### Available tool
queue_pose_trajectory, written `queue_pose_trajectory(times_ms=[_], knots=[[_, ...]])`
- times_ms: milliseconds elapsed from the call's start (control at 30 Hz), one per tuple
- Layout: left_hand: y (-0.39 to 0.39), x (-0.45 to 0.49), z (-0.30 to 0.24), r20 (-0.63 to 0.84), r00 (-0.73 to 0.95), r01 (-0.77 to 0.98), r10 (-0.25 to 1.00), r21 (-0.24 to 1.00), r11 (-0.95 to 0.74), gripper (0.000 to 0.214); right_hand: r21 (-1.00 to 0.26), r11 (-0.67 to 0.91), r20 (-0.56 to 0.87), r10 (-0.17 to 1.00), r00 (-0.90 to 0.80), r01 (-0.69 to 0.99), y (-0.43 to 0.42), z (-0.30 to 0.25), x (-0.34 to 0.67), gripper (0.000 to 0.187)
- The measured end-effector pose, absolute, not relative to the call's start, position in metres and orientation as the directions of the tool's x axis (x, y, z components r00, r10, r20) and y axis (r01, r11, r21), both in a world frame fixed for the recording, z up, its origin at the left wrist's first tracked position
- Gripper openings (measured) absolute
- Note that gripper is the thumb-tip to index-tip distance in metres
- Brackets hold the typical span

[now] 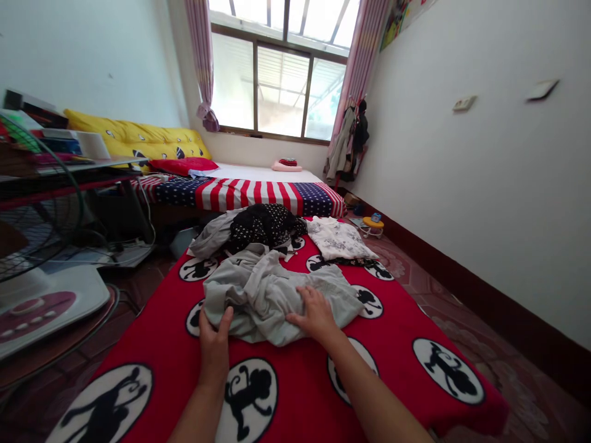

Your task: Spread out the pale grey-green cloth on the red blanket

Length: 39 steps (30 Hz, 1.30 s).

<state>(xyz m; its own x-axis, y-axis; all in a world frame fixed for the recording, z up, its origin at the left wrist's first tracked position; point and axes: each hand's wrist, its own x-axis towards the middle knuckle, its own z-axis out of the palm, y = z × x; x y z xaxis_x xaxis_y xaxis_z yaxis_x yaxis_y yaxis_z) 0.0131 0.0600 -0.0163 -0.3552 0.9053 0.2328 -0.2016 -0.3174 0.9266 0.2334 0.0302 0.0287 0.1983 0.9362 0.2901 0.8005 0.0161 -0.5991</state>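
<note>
A crumpled light grey garment (277, 301) lies on the red cover, which is patterned with black monkeys in white circles. My left hand (215, 332) is at the garment's lower left edge, its thumb on the near side and fingers on the outer side, with cloth between them. Resting on the right half of the garment, my right hand (316, 314) has its fingers spread and its thumb apart. Beyond lies a pile of clothes with a black dotted garment (268, 224) and a grey one. A folded white floral top (339, 239) sits to the right, over dark cloth.
The red cover (388, 369) spreads over a low bed-like surface. Behind it stands a bed with a striped and starred sheet (249, 195). At left are a fan (46, 307) and a cluttered desk (106, 165). A small yellow stool (373, 223) is by the right wall.
</note>
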Motion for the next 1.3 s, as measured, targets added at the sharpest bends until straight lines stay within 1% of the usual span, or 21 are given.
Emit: queue_pose_trajectory(times_ms=[100, 167, 233, 300, 333, 400, 467, 533, 600, 700, 733, 767, 800, 833, 867, 933, 1033, 1100, 1133, 1200, 1300], knots=[[0.061, 0.013, -0.017, 0.231, -0.369, -0.145, 0.9, 0.942, -0.302, 0.064, -0.683, 0.122, 0.358, 0.916, 0.184, 0.72, 0.027, 0.021, 0.235, 0.021], [0.062, 0.013, -0.018, 0.234, -0.374, -0.136, 0.898, 0.944, -0.302, 0.063, -0.723, 0.181, 0.409, 0.89, 0.202, 0.667, 0.019, 0.028, 0.232, 0.007], [0.064, 0.012, -0.019, 0.234, -0.393, -0.129, 0.89, 0.944, -0.305, 0.065, -0.773, 0.255, 0.476, 0.839, 0.265, 0.581, 0.007, 0.039, 0.232, 0.014], [0.065, 0.011, -0.019, 0.225, -0.428, -0.121, 0.875, 0.946, -0.302, 0.067, -0.818, 0.373, 0.552, 0.725, 0.412, 0.439, -0.007, 0.05, 0.239, 0.019], [0.065, 0.011, -0.019, 0.219, -0.44, -0.117, 0.871, 0.947, -0.298, 0.068, -0.829, 0.415, 0.557, 0.662, 0.501, 0.373, -0.013, 0.054, 0.244, 0.019], [0.065, 0.012, -0.018, 0.213, -0.434, -0.114, 0.875, 0.951, -0.288, 0.068, -0.863, 0.422, 0.493, 0.581, 0.648, 0.278, -0.022, 0.058, 0.256, 0.012], [0.064, 0.014, -0.016, 0.219, -0.403, -0.108, 0.889, 0.953, -0.284, 0.068, -0.912, 0.323, 0.405, 0.604, 0.687, 0.254, -0.025, 0.057, 0.264, 0.016], [0.063, 0.015, -0.015, 0.236, -0.371, -0.093, 0.898, 0.953, -0.289, 0.069, -0.931, 0.226, 0.358, 0.706, 0.61, 0.286, -0.023, 0.053, 0.261, 0.028], [0.062, 0.016, -0.015, 0.247, -0.355, -0.075, 0.902, 0.954, -0.291, 0.068, -0.902, 0.18, 0.35, 0.837, 0.421, 0.393, -0.018, 0.049, 0.247, 0.046], [0.063, 0.015, -0.017, 0.237, -0.356, -0.06, 0.904, 0.959, -0.276, 0.066, -0.756, 0.211, 0.35, 0.93, 0.11, 0.62, -0.007, 0.042, 0.216, 0.08], [0.063, 0.014, -0.018, 0.233, -0.36, -0.062, 0.903, 0.96, -0.273, 0.065, -0.69, 0.226, 0.346, 0.938, 0.038, 0.687, -0.003, 0.039, 0.207, 0.081], [0.064, 0.014, -0.019, 0.23, -0.365, -0.068, 0.902, 0.96, -0.272, 0.064, -0.633, 0.238, 0.336, 0.942, -0.016, 0.737, 0.001, 0.035, 0.201, 0.073], [0.065, 0.014, -0.02, 0.224, -0.373, -0.079, 0.9, 0.959, -0.271, 0.062, -0.597, 0.248, 0.324, 0.945, -0.054, 0.763, 0.005, 0.032, 0.197, 0.059], [0.065, 0.013, -0.02, 0.216, -0.378, -0.095, 0.9, 0.958, -0.27, 0.062, -0.591, 0.255, 0.317, 0.946, -0.07, 0.765, 0.007, 0.03, 0.195, 0.046], [0.065, 0.013, -0.02, 0.205, -0.38, -0.114, 0.902, 0.957, -0.266, 0.062, -0.615, 0.26, 0.327, 0.943, -0.06, 0.744, 0.008, 0.029, 0.196, 0.038], [0.064, 0.013, -0.02, 0.192, -0.385, -0.143, 0.903, 0.954, -0.263, 0.065, -0.711, 0.292, 0.421, 0.906, 0.053, 0.639, 0.003, 0.03, 0.203, 0.034], [0.06, 0.011, -0.016, 0.205, -0.378, -0.172, 0.903, 0.943, -0.286, 0.069, -0.791, 0.391, 0.571, 0.748, 0.338, 0.471, -0.02, 0.04, 0.22, 0.024], [0.057, 0.01, -0.013, 0.218, -0.339, -0.195, 0.915, 0.935, -0.295, 0.074, -0.814, 0.393, 0.573, 0.666, 0.478, 0.428, -0.037, 0.045, 0.234, 0.02], [0.056, 0.011, -0.012, 0.226, -0.299, -0.201, 0.927, 0.935, -0.293, 0.076, -0.841, 0.354, 0.535, 0.655, 0.534, 0.409, -0.044, 0.046, 0.243, 0.021], [0.054, 0.012, -0.01, 0.263, -0.192, -0.205, 0.946, 0.932, -0.301, 0.084, -0.917, 0.228, 0.393, 0.651, 0.65, 0.326, -0.05, 0.042, 0.261, 0.031], [0.051, 0.018, -0.01, 0.343, -0.026, -0.187, 0.939, 0.921, -0.341, 0.089, -0.989, 0.088, 0.149, 0.575, 0.805, 0.121, -0.05, 0.026, 0.287, 0.046]])
